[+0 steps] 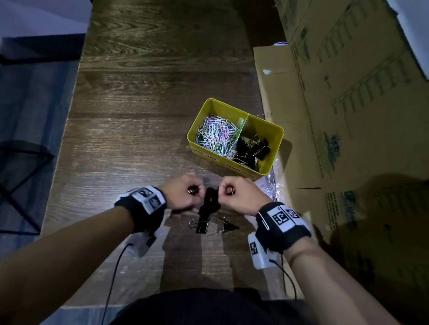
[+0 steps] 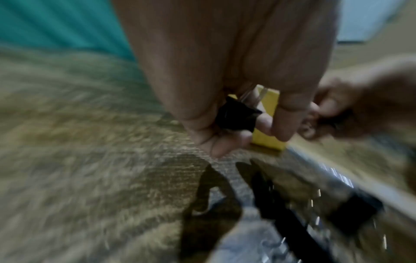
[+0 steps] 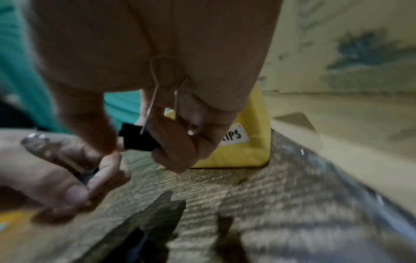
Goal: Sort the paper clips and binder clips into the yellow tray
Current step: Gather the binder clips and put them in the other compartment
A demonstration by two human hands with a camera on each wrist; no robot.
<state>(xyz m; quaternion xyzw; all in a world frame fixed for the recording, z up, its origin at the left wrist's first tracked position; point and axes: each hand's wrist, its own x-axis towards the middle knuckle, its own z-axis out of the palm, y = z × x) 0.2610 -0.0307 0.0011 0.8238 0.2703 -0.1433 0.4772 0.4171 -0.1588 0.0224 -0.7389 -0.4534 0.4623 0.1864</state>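
The yellow tray (image 1: 233, 165) stands on the wooden table, right of centre. Its left compartment holds coloured paper clips (image 1: 215, 134) and its right one black binder clips (image 1: 253, 147). Just in front of it, my left hand (image 1: 196, 191) and right hand (image 1: 228, 190) are close together with curled fingers. In the left wrist view the left hand (image 2: 247, 131) pinches a black binder clip (image 2: 236, 115). The right hand (image 3: 144, 151) grips another black binder clip (image 3: 137, 140) in the right wrist view. Two more binder clips (image 1: 203, 224) lie on the table below my hands.
A large flattened cardboard box (image 1: 350, 107) covers the table's right side, right of the tray. Crumpled clear plastic (image 1: 269, 188) lies by the tray's near right corner. The table's left edge (image 1: 67, 128) drops to the floor, where a black metal frame (image 1: 11, 187) stands.
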